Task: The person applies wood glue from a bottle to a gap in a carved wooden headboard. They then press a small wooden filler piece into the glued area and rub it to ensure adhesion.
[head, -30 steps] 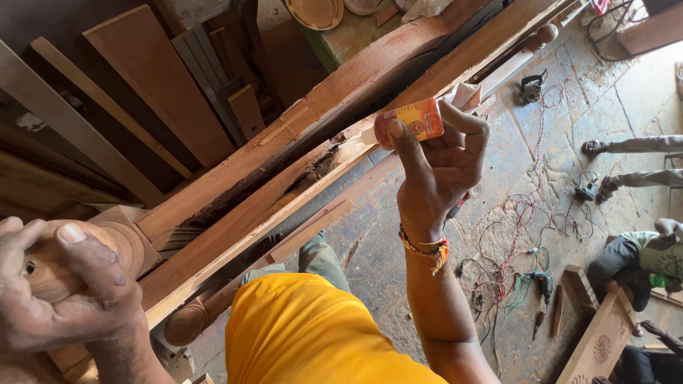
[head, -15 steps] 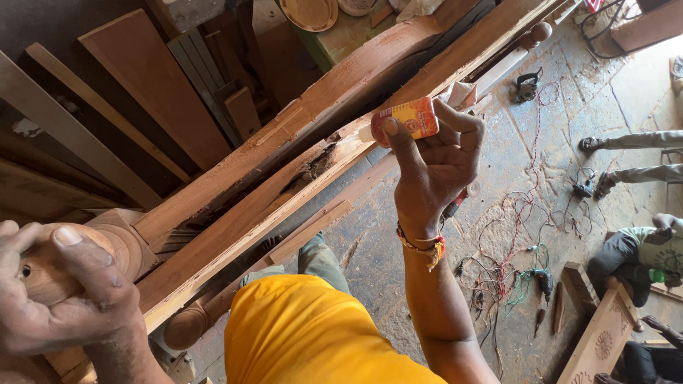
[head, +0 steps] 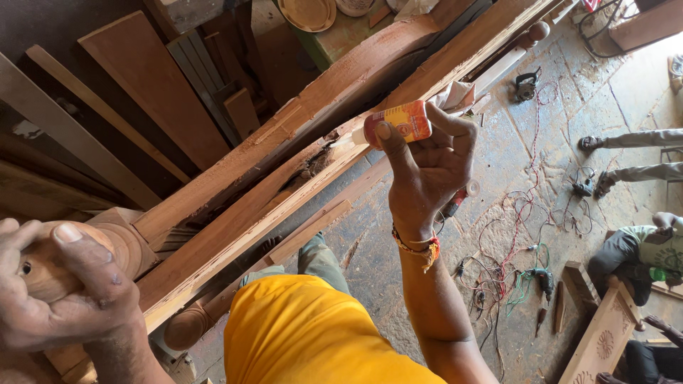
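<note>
The right hand (head: 427, 167) is raised above the floor, thumb and fingers pinching a small orange-and-red plastic glue bottle (head: 397, 122) with a pale nozzle pointing left toward the long rough reddish timber beams (head: 284, 178) — its label is a yellow-orange panel facing the camera. The left hand (head: 60, 299), at the lower left, is wrapped around the rounded end of a turned brown wooden post (head: 107, 242), fingers pressed against it. Below lie tangled red and green wires (head: 512, 249) on the grey concrete floor (head: 512, 156). 2 round woven baskets (head: 307, 11) sit on a green table at the top — their contents cannot be told.
</note>
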